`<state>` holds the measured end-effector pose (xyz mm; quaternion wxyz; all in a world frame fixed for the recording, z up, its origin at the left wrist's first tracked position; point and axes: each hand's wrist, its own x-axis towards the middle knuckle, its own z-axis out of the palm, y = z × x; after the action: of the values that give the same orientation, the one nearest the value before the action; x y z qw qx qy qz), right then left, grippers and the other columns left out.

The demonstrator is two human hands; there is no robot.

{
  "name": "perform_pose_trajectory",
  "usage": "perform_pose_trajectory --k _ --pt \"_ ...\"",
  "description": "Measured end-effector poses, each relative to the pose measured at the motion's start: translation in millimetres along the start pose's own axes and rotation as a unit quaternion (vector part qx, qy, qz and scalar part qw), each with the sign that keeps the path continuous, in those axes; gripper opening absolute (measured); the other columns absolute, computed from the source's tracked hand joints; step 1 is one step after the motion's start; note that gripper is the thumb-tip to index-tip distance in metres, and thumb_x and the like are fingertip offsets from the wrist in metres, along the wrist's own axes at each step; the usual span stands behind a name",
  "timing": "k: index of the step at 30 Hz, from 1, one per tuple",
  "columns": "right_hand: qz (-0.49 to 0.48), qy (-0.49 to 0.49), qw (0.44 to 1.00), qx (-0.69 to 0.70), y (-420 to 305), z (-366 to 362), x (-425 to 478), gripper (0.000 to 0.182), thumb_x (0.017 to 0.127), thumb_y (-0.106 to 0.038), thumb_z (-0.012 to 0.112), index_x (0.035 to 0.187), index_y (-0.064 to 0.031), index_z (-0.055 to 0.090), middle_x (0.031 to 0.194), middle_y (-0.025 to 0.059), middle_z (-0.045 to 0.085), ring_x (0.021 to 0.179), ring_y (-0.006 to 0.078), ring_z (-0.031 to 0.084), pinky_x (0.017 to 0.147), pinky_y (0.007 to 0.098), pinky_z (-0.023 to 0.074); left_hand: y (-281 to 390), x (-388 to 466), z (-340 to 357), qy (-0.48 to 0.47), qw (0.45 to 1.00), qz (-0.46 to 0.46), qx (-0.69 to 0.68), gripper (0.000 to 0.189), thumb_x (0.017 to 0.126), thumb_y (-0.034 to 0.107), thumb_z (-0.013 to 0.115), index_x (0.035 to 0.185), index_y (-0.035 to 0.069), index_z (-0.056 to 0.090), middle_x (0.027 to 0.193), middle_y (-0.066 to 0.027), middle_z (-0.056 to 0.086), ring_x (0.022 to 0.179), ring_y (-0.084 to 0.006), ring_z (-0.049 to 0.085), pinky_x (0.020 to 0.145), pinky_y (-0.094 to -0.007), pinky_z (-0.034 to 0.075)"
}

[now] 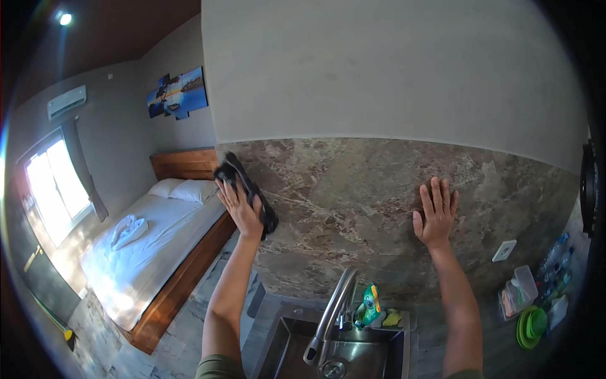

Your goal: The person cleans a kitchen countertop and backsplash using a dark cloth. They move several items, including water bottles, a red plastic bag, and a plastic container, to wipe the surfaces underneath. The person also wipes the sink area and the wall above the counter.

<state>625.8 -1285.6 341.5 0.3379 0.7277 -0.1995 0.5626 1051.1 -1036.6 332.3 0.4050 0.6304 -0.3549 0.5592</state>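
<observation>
My left hand [242,213] presses a dark cloth [258,196] against the left end of the stone-patterned backsplash [341,199]. Part of the cloth hangs past my thumb, and it looks slightly blurred. My right hand [435,215] lies flat on the same backsplash farther right, fingers spread, holding nothing. Below and between my arms is a stainless steel sink [369,348] with a curved faucet [331,310]. Behind the sink stands a green detergent pouch [368,307] beside a yellow sponge [392,317].
To the right are a wall socket [504,251], a clear plastic container [521,289], green dishes [531,327] and several plastic bottles [551,258]. A dark round object [588,189] sits at the right rim. At left, a wooden bed [175,293] stands beyond the counter.
</observation>
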Motion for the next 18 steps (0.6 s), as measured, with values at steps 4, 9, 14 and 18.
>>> perform_pose_trajectory --k 4,9,14,18 --pt "0.009 -0.004 1.0 0.01 2.6 -1.5 -2.8 0.056 0.099 -0.041 0.042 0.151 -0.0201 0.047 0.161 0.006 0.037 0.152 0.0289 0.026 0.125 0.0509 0.0073 95.3 52.2 12.9 0.028 0.995 0.082 -0.047 0.074 0.087 0.039 0.064 0.149 0.005 0.044 0.152 -0.0256 0.034 0.149 -0.0511 0.017 0.117 -0.064 0.018" --pt "0.027 0.003 0.999 0.033 1.3 -9.7 3.0 0.057 0.096 -0.041 0.046 0.146 -0.0158 0.054 0.157 0.0067 0.043 0.15 0.0265 0.032 0.125 0.0503 0.0078 223.2 58.4 4.5 -0.131 0.93 0.31 -0.149 0.081 0.071 0.043 0.075 0.147 0.027 0.052 0.146 -0.0155 0.043 0.148 -0.0411 0.028 0.116 -0.063 0.027" --pt "0.061 -0.038 0.994 0.085 2.4 -14.2 -7.6 0.056 0.093 -0.04 0.055 0.143 -0.0137 0.056 0.152 0.0039 0.049 0.149 0.0251 0.034 0.124 0.0501 0.0112 261.9 76.0 3.3 -0.215 0.854 0.451 -0.145 0.101 0.057 0.04 0.087 0.149 0.032 0.047 0.148 -0.0062 0.045 0.15 -0.0306 0.029 0.118 -0.0612 0.026" --pt "0.072 -0.094 0.987 0.112 11.2 -26.1 -25.7 0.064 0.093 -0.041 0.058 0.151 -0.0165 0.046 0.159 0.0014 0.039 0.152 0.0236 0.026 0.124 0.0512 0.0117 285.2 95.5 -4.3 -0.236 0.849 0.465 -0.083 0.098 0.062 0.04 0.085 0.151 0.033 0.043 0.156 -0.0036 0.039 0.152 -0.0275 0.024 0.119 -0.0593 0.025"
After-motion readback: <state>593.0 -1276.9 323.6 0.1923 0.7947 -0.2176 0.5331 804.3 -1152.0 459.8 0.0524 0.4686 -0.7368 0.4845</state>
